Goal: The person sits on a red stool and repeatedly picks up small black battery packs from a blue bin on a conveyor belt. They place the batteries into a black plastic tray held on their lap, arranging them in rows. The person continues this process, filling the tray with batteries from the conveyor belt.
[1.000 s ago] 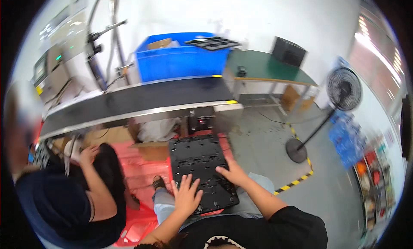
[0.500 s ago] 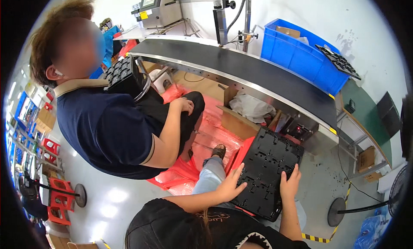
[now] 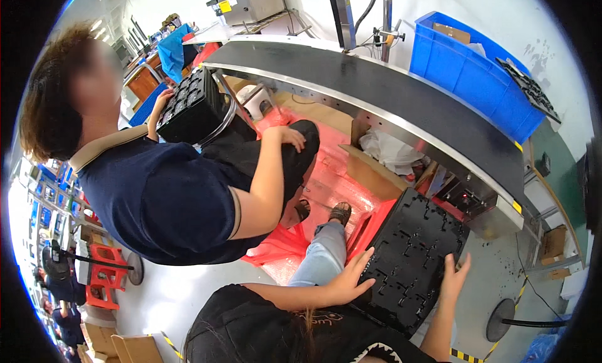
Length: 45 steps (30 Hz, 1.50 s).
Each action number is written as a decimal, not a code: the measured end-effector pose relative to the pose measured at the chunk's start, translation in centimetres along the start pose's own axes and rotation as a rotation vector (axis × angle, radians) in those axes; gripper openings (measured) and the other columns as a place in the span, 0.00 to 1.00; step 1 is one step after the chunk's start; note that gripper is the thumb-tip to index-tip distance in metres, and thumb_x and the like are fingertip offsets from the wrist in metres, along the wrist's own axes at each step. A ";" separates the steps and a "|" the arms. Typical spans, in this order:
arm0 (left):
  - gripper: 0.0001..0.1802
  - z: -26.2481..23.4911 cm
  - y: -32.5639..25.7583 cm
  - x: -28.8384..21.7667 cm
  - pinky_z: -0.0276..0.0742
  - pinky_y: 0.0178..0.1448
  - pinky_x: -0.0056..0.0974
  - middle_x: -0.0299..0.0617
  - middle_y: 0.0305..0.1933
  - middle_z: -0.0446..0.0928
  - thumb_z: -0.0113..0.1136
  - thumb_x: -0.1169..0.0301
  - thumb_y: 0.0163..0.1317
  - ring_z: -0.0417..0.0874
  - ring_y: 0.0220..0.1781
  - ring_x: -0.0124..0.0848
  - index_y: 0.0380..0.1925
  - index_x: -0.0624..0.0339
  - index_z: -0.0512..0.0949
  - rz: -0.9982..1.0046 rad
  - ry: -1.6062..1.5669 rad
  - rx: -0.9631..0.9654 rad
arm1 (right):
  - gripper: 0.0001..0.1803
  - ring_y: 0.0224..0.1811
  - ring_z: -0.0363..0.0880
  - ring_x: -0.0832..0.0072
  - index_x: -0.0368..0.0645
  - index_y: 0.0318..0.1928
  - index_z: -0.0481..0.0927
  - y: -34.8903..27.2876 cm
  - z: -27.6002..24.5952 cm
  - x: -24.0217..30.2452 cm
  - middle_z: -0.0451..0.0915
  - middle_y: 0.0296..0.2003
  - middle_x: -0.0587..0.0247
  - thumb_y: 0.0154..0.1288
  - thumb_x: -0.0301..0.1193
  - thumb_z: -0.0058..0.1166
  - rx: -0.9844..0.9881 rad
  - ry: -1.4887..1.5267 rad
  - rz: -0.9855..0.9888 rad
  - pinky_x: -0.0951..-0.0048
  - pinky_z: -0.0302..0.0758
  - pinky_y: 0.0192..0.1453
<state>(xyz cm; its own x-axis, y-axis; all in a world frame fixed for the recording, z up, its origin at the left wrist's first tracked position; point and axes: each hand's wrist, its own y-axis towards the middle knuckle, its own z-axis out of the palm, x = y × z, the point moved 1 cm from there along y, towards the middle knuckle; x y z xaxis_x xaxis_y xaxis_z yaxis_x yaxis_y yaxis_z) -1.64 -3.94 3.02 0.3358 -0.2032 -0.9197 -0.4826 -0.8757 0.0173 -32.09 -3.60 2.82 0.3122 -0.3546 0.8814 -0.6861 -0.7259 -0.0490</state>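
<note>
A black moulded plastic tray [image 3: 411,256] with shaped recesses lies tilted at my lap, apparently the top of a stack. My left hand [image 3: 353,278] rests at its left edge, fingers stretched out along the rim. At the right edge is my right hand [image 3: 453,278], its fingers spread and the thumb near the tray's surface. Neither hand is wrapped round the tray. What supports the tray from below is mostly hidden; something red shows beside its left side.
A black conveyor belt [image 3: 351,80] runs across ahead. Behind it stands a blue bin [image 3: 473,74] with another black tray [image 3: 530,90] at its rim. To my left sits a co-worker [image 3: 163,200] with a black tray stack [image 3: 191,106]. An open carton [image 3: 376,175] lies under the conveyor.
My view has shifted left, so things appear further right. My right hand's fingers look more raised and spread. The co-worker's far hand now shows on their tray stack.
</note>
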 end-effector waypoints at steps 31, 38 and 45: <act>0.49 -0.7 -6.1 -1.0 0.59 0.73 0.48 0.66 0.70 0.54 0.56 0.47 0.64 0.60 0.72 0.58 0.72 0.65 0.46 -0.284 0.160 -0.135 | 0.34 0.53 0.79 0.60 0.36 0.57 0.76 8.4 2.1 -1.3 0.79 0.54 0.55 0.66 0.54 0.49 0.789 0.914 0.281 0.61 0.73 0.60; 0.72 1.1 -8.1 -1.5 0.64 0.70 0.49 0.76 0.64 0.62 0.35 0.18 0.49 0.65 0.69 0.58 0.66 0.85 0.51 -0.640 0.002 0.213 | 0.35 0.54 0.78 0.60 0.36 0.59 0.76 7.4 0.6 -2.0 0.78 0.55 0.55 0.66 0.55 0.49 0.724 0.940 0.260 0.61 0.73 0.60; 0.40 7.2 0.0 0.1 0.75 0.57 0.52 0.67 0.47 0.76 0.60 0.43 0.58 0.79 0.51 0.58 0.47 0.77 0.67 -0.720 0.005 -0.889 | 0.39 0.61 0.74 0.58 0.35 0.63 0.70 3.3 -3.1 -5.7 0.73 0.61 0.54 0.66 0.56 0.46 0.146 0.873 0.150 0.61 0.68 0.66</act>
<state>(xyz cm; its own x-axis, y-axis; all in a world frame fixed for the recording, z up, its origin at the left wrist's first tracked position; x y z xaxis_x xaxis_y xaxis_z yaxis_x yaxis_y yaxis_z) -7.44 -0.79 0.16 0.3073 0.4709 -0.8270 0.5651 -0.7895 -0.2396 -38.16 -2.10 -0.90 -0.4256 0.0796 0.9014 -0.5706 -0.7967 -0.1990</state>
